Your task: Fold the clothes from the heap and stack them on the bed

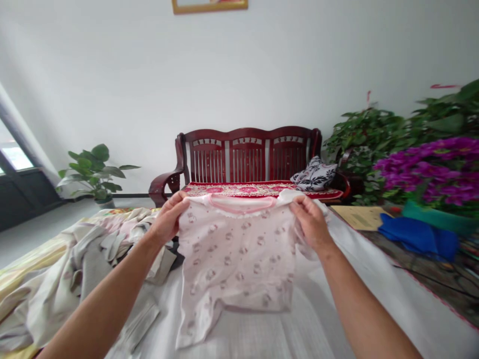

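Note:
A small pale pink shirt [239, 254] with a printed pattern and a pink neckband hangs spread between my two hands, above a white sheet. My left hand [170, 217] is closed on the shoulder at the left. On the other side, my right hand [309, 219] pinches the opposite shoulder. One sleeve droops at the lower left, and the other is partly hidden behind my right hand. The hem hangs just over the sheet; whether it touches is hard to tell.
A heap of crumpled clothes [82, 264] lies on the left of the white sheet [337, 309]. At the right are a blue cloth [417, 237], a tan paper [357, 217] and purple flowers [434, 167]. A dark red wooden bench [247, 162] with a patterned cushion [314, 174] stands behind.

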Motion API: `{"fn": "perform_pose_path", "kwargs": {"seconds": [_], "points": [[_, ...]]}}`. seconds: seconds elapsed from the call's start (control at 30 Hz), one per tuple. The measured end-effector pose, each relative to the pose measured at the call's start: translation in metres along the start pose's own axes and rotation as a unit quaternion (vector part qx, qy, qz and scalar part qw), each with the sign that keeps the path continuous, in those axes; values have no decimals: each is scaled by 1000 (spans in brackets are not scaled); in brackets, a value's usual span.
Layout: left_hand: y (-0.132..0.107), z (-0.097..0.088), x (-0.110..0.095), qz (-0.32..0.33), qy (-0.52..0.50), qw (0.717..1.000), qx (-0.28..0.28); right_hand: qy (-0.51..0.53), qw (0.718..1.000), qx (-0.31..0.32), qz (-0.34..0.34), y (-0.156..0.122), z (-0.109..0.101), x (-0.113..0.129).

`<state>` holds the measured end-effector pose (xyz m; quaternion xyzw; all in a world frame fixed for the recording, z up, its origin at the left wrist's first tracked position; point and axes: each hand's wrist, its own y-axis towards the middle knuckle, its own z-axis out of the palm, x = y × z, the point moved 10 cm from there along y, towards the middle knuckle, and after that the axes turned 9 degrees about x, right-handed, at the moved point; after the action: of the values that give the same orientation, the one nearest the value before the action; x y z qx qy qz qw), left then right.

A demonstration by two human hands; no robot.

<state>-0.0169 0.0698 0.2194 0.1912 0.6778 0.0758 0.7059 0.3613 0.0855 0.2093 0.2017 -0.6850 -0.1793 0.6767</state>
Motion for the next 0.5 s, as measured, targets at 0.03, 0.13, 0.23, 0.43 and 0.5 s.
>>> {"fn": "perform_pose_path", "kwargs": {"seconds": [0.03,0.13,0.23,0.43,0.5], "points": [[6,2,-13,0,25,1000,13,0,999,-27,-36,8,-8,23],[15,15,-25,-61,141,983,101,-112,988,-36,-98,25,-19,79],[8,5,-23,-129,189,966,119,-218,968,-6,-123,24,-21,115],[-1,-30,-76,-100,131,986,27,-135,984,-21,-111,-3,-41,166],[4,-42,-113,-15,150,985,-82,-101,988,-35,-112,-4,-48,180]]}}
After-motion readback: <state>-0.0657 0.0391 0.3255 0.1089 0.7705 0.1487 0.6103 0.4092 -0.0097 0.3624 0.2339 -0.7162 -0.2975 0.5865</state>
